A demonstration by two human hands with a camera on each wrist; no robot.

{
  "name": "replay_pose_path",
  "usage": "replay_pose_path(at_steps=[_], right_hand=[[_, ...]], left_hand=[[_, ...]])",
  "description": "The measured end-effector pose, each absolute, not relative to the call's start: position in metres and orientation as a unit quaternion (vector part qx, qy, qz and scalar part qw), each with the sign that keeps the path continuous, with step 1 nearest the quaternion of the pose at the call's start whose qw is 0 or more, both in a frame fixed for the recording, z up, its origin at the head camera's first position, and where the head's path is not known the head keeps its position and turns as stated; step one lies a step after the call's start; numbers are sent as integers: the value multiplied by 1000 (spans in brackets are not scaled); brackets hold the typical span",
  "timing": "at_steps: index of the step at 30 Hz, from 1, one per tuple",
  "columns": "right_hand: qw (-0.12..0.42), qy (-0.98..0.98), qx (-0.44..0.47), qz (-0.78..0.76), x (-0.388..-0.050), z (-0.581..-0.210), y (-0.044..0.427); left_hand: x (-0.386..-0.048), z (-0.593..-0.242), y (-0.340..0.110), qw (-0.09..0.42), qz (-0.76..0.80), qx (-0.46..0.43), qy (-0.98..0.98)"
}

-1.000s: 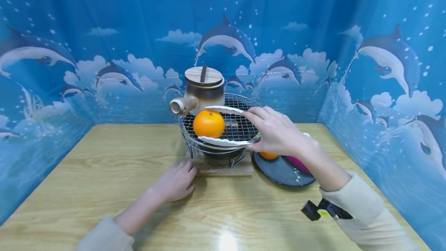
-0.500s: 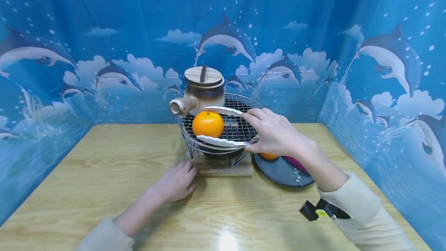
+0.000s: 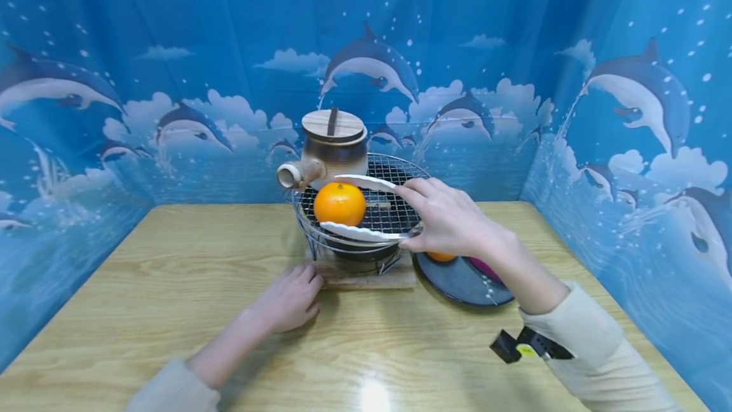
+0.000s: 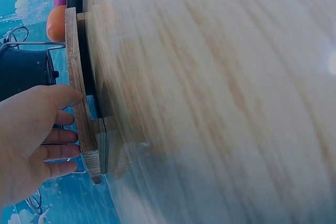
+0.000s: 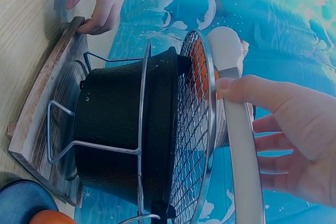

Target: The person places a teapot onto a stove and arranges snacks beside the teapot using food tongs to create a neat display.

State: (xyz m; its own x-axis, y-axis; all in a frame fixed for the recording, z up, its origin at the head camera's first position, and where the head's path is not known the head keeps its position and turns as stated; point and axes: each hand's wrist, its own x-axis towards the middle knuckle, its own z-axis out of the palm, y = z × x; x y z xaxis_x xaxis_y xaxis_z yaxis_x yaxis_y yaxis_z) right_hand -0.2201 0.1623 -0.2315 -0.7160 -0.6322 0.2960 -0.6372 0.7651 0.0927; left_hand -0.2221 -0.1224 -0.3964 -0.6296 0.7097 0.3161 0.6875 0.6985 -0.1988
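Note:
My right hand (image 3: 452, 215) holds a pair of tongs (image 3: 372, 234) with white scalloped ends, thumb on the near arm and fingers on the far one. The tong ends lie on either side of an orange (image 3: 340, 204) that sits on the round wire grill rack (image 5: 191, 145); whether both touch it I cannot tell. On the left corner of the wooden board (image 3: 366, 280) under the stove rests my left hand (image 3: 290, 297). In the left wrist view its fingertips touch the board's edge, fingers loosely bent.
A brown side-handled pot (image 3: 337, 151) with a wooden lid stands on the rack's back left, close to the tongs. Below the rack is a black stove (image 5: 121, 124) in a wire stand. A dark plate (image 3: 466, 281) at right bears another orange (image 3: 441, 256) and something magenta (image 3: 486, 267).
The right hand and the tongs have shifted slightly to the left, and the orange has moved left a little with them. The left hand stays on the board.

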Motion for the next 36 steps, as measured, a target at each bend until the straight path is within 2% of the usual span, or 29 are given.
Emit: replay_pose_path(at_steps=[36], right_hand=[[182, -932, 311, 46, -210, -235, 186]], left_hand=[[-221, -396, -122, 194, 24, -385, -902]])
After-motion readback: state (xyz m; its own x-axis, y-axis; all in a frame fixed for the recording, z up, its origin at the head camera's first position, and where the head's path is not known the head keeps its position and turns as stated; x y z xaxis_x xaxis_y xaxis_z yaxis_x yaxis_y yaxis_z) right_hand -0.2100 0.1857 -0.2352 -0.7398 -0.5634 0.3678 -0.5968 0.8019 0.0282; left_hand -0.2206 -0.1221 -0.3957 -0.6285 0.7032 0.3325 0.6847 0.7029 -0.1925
